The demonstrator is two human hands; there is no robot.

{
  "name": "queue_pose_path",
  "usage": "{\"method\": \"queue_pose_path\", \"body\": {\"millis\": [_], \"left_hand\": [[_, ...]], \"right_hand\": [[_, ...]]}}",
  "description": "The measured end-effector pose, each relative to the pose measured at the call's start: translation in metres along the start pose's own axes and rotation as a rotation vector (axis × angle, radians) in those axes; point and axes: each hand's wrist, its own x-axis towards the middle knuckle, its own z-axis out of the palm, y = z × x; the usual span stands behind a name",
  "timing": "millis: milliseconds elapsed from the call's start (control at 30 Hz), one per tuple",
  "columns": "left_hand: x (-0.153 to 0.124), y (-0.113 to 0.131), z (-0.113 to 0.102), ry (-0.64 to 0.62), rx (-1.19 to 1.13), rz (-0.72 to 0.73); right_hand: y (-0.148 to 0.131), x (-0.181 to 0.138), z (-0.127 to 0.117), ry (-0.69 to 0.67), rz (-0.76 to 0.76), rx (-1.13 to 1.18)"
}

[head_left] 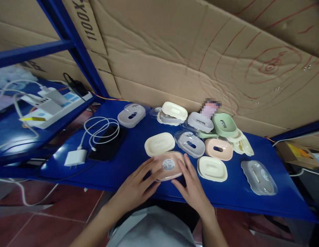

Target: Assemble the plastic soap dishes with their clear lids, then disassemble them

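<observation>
A pink soap dish (159,171) under a clear lid with a round label (168,164) lies near the blue table's front edge. My left hand (138,183) grips its left end, fingers on the lid and thumb at the near side. On its right end, my right hand (189,181) holds it the same way. Just behind is a cream oval tray (159,144). Right of my right hand lies another cream tray (212,168), with a peach slotted dish (219,149) and a grey slotted dish (191,144) behind it.
A lidded grey dish (259,178) lies at the right, a green dish (224,124) and several others along the back. A white charger (75,157) with coiled cable and a black phone (106,144) are at left, near a power strip (64,108). Cardboard (159,51) stands behind.
</observation>
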Motion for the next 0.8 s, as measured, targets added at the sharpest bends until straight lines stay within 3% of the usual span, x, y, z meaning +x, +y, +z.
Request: {"method": "queue_pose_path", "body": {"millis": [333,633,800], "left_hand": [[0.004,0.007,0.013,0.053,0.023,-0.073],[-0.005,0.002,-0.002,0.023,-0.222,-0.018],[-0.008,0.009,-0.005,0.04,-0.294,-0.064]], "right_hand": [[-0.001,0.001,0.001,0.06,-0.009,0.022],[0.001,-0.01,-0.005,-0.034,-0.132,0.015],[0.008,-0.028,-0.011,0.139,-0.13,0.055]]}}
